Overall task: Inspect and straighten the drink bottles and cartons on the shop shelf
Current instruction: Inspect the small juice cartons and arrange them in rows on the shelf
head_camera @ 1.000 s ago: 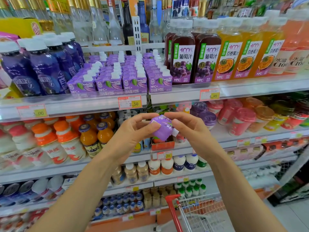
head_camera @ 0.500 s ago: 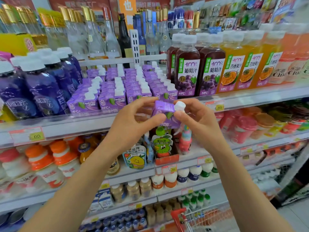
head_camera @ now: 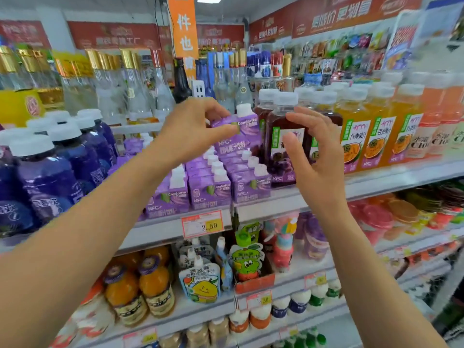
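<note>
So since half a second back, the right hand (head_camera: 313,159) has let go of the little purple carton (head_camera: 242,139), and the carton has gone up from in front of the shelf lip to above the rows. Only the left hand (head_camera: 190,131) has it now, thumb across the front face and fingers over the top edge, pinching the upper left corner. The right hand sits loose and spread just to the carton's right, not touching it.

Handling-wise I'd guess it's light, a small paperboard box that would dent if you squeeze the walls. I'd take it by the flat side faces or the stiff top fold, not by the white cap. The print looks glossy, so maybe a bit slick.

The carton hangs upright, slightly tilted, cap up. It's over the back of the stacked purple cartons (head_camera: 213,189) on the shelf (head_camera: 391,180), and hard up beside the dark grape juice bottle (head_camera: 283,146). Whether they touch, can't tell. Behind that stand the clear glass bottles (head_camera: 130,91), which are blurry.

I reckon it goes down into the right-hand row next, label facing out.
</note>
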